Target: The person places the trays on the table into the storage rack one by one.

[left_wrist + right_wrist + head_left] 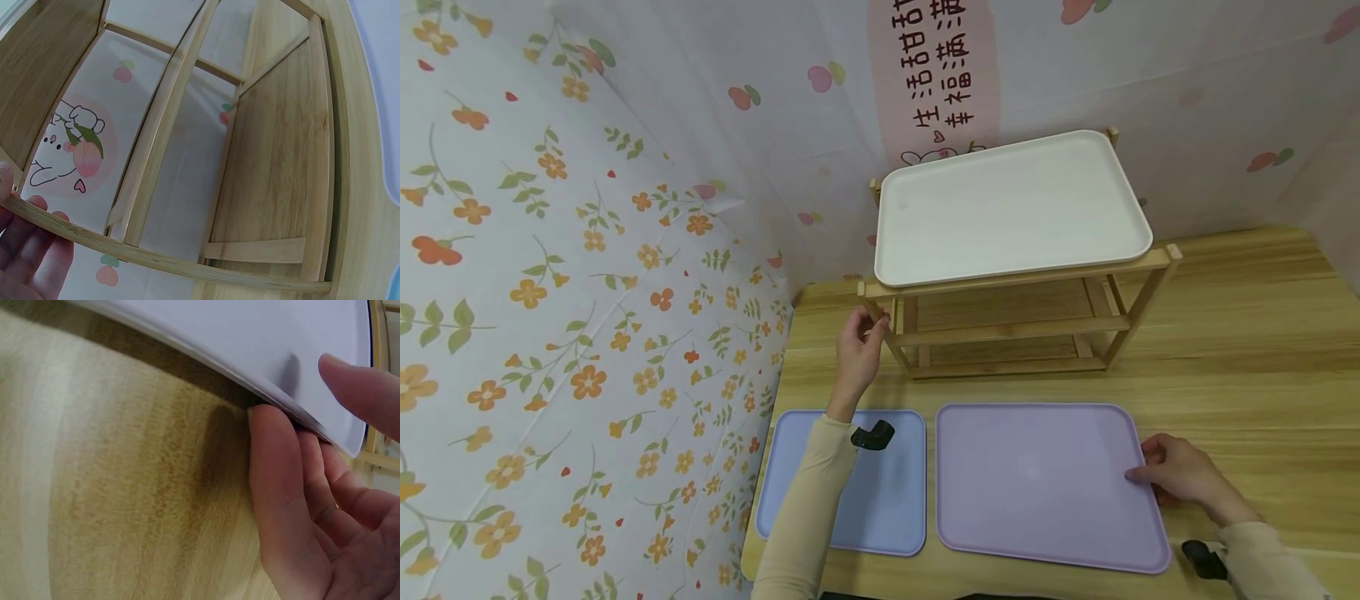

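A wooden rack [1015, 331] with slatted sides stands at the back of the table, a white tray [1011, 212] lying on its top. My left hand [859, 342] grips the rack's front left post near the top; in the left wrist view the fingers [47, 262] wrap behind the wooden bar [156, 257]. At the right short side of a purple tray [1037, 483] is my right hand [1183, 477]. Its fingers [275, 450] hold the tray's edge from outside and below, while the thumb [359, 384] lies over the rim.
On the table's left lies a blue tray [880, 492], partly hidden under my left forearm. The wooden tabletop [1247, 350] extends to the right. Flowered cloth [625, 333] hangs at the left, and a printed cloth [805, 150] hangs behind the rack.
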Available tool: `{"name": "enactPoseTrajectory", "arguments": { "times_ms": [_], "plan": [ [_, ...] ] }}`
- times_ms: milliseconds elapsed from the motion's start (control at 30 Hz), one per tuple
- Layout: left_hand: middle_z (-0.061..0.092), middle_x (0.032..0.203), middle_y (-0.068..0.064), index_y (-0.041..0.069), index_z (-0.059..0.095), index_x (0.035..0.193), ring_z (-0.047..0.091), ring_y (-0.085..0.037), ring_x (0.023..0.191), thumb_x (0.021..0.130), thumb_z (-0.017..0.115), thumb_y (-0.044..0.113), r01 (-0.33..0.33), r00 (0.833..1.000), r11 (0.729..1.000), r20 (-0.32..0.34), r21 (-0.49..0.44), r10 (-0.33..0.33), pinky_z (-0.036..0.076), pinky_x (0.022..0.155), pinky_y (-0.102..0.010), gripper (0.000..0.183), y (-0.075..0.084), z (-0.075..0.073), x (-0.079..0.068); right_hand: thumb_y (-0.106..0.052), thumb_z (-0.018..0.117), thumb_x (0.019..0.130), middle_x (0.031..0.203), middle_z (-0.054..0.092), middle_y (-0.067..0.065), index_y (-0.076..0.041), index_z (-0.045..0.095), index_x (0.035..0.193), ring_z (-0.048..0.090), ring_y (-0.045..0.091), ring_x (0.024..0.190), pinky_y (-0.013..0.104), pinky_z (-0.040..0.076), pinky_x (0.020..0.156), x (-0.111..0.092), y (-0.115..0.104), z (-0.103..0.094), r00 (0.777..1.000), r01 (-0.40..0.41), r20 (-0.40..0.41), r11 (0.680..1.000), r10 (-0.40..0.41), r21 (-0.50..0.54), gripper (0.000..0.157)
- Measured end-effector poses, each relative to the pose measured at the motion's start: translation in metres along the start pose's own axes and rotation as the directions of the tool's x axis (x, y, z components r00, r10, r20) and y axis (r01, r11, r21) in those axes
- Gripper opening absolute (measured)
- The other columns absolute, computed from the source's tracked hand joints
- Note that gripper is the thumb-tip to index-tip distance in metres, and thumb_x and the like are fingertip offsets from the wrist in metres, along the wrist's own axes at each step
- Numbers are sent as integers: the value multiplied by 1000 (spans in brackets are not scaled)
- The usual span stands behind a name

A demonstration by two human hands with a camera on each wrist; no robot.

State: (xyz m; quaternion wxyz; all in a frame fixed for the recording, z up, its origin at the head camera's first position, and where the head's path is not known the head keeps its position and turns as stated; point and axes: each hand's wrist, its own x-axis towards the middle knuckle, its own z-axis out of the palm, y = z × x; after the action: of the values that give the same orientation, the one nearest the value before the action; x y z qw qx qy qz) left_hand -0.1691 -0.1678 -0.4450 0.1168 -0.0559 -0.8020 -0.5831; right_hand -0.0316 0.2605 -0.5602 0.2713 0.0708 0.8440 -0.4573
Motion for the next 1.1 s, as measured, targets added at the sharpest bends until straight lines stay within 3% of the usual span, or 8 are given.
{"name": "enactPoseTrajectory", "arguments": {
  "times_ms": [233, 400, 600, 733, 867, 1000, 1100],
  "plan": [
    [65, 109, -21, -4, 59, 110, 64, -26, 98, 96, 59, 9, 0, 1000, 1000, 4, 8, 0, 52, 77, -19, 20, -1, -1, -1, -8, 68, 77, 79, 59, 8, 11, 57, 96, 57, 17, 66, 29, 51, 53, 0, 0, 3, 998, 22, -62, 990, -31, -140, 29],
    [66, 109, -21, -4, 59, 111, 64, -25, 97, 96, 60, 10, -1, 1000, 1000, 1, 4, 1, 51, 77, -19, 20, -2, -1, -1, -6, 63, 78, 77, 58, 7, 10, 56, 92, 56, 17, 65, 28, 50, 53, -3, -1, 4, 997, 32, -63, 990, -41, -139, 23],
    [65, 110, -23, -6, 58, 112, 63, -29, 99, 95, 60, 8, -1, 1000, 1000, -7, 3, 1, 51, 77, -18, 22, -1, 0, -1, -5, 55, 88, 84, 57, 10, 16, 45, 106, 56, 16, 70, 31, 53, 55, -3, 1, 3, 999, 42, 0, 999, -42, -5, 29],
    [64, 110, -27, -9, 57, 111, 63, -32, 100, 95, 58, 4, 0, 1000, 1000, 2, 10, 0, 51, 78, -18, 21, 8, 1, -4, -5, 53, 93, 93, 61, 12, 23, 33, 122, 61, 12, 75, 33, 57, 64, -3, 7, -1, 993, 64, 86, 987, -77, 146, 45],
    [64, 108, -28, -12, 56, 110, 63, -33, 98, 95, 57, 0, -8, 1000, 1000, 4, 17, 8, 52, 78, -20, 19, 27, -1, -8, -11, 52, 97, 105, 63, 15, 28, 17, 134, 66, 14, 87, 36, 58, 75, -4, 8, -10, 967, 75, 214, 956, -139, 283, 64],
    [64, 108, -28, -12, 56, 109, 64, -32, 98, 95, 57, 0, -18, 1000, 1000, 7, 20, 18, 52, 78, -19, 19, 35, -3, -10, -14, 48, 100, 110, 64, 6, 30, 6, 135, 68, 19, 94, 40, 58, 80, -4, 7, -18, 920, 63, 333, 917, -206, 395, 70],
    [64, 108, -28, -12, 56, 109, 64, -34, 98, 95, 57, 0, -23, 1000, 1000, 6, 18, 23, 51, 77, -17, 19, 37, -3, -10, -11, 42, 102, 112, 64, -1, 29, -8, 136, 68, 24, 98, 46, 57, 81, -5, 8, -21, 872, 70, 393, 870, -291, 489, 73]
  ]
}}
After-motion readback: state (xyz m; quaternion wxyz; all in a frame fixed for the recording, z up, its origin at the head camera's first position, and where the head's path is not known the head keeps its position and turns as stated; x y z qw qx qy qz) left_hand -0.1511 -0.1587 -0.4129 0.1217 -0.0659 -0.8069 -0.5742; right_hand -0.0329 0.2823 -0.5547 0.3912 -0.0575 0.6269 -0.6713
